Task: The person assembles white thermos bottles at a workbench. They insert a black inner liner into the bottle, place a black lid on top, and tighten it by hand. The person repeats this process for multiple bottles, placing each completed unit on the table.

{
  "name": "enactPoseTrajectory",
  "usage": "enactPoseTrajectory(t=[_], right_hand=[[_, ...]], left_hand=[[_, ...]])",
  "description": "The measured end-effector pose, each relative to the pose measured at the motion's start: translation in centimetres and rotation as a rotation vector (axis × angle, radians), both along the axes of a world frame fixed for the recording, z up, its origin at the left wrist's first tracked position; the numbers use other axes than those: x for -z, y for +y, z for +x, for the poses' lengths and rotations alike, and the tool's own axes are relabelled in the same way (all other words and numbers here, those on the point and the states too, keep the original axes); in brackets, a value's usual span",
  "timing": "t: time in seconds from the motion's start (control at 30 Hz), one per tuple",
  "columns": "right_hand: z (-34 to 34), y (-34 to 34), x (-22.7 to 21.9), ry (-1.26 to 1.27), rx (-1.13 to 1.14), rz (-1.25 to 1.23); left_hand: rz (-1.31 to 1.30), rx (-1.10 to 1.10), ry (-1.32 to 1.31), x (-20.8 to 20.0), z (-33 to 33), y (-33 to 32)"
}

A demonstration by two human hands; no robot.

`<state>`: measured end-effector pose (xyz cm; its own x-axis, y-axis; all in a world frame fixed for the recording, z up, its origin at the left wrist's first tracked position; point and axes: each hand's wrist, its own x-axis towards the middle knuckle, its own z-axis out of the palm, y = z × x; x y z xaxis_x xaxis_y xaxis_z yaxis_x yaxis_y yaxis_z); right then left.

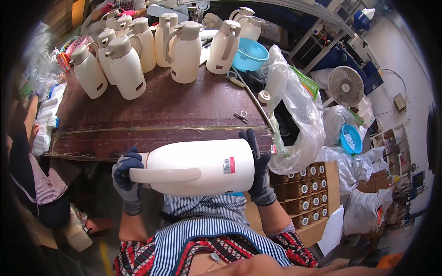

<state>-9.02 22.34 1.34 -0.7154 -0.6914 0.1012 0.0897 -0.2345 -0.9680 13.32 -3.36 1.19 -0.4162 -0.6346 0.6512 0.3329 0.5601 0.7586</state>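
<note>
A white thermos jug [202, 156] lies on its side in the air between my hands, in front of the table's near edge. Its beige handle faces me, and a small red and white label sits near its base. My left hand [129, 177], in a dark blue-grey glove, is closed round the lid end by the handle. Against the base end presses my right hand [261, 175], gloved the same way, its fingers pointing up and partly behind the jug. Several similar jugs, one of them a cream jug [186, 55], stand upright across the back of the table.
The brown table [184, 108] holds a blue basin [251, 54], tape and small black clips [241, 117]. Plastic bags [294, 124] hang at its right edge. Below stands a divided carton [301, 202] of capped items. A fan [345, 86] is farther right; another person [37, 179] is at left.
</note>
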Motion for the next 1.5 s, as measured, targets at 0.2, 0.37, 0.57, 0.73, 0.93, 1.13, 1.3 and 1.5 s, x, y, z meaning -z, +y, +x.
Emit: enactPoseTrajectory(t=[0.2, 0.37, 0.57, 0.73, 0.93, 1.13, 1.3, 1.5], right_hand=[[-1.1, 2.5, 3.8, -0.888, -0.089, -0.160], [-0.3, 6.0, 9.8, 0.132, -0.189, 0.290], [-0.4, 7.3, 9.5, -0.428, -0.023, 0.055], [1.3, 4.0, 0.4, 0.419, 0.097, 0.218], [0.1, 3.3, -1.2, 0.994, -0.191, 0.029], [1.7, 2.5, 1.4, 0.238, -0.082, 0.113], [0.4, 2.7, 3.6, 0.186, -0.088, 0.174], [-0.9, 1.9, 0.0, -0.181, -0.158, 0.301]], left_hand=[[-0.456, 0.107, -0.178, -2.7, 1.8, 1.3], [-0.432, 0.224, -0.205, -1.8, 1.1, 1.6], [0.320, 0.121, -0.053, 4.2, -0.3, 2.0], [0.840, 0.289, -0.012, 7.7, -0.1, 0.7], [1.007, 0.419, -0.024, 9.8, -0.1, 0.2], [0.555, 0.009, -0.243, 6.5, 1.3, 1.0], [0.339, -0.070, -0.128, 6.6, 1.5, 2.1], [0.672, 0.099, -0.198, 10.4, 2.4, -0.4]])
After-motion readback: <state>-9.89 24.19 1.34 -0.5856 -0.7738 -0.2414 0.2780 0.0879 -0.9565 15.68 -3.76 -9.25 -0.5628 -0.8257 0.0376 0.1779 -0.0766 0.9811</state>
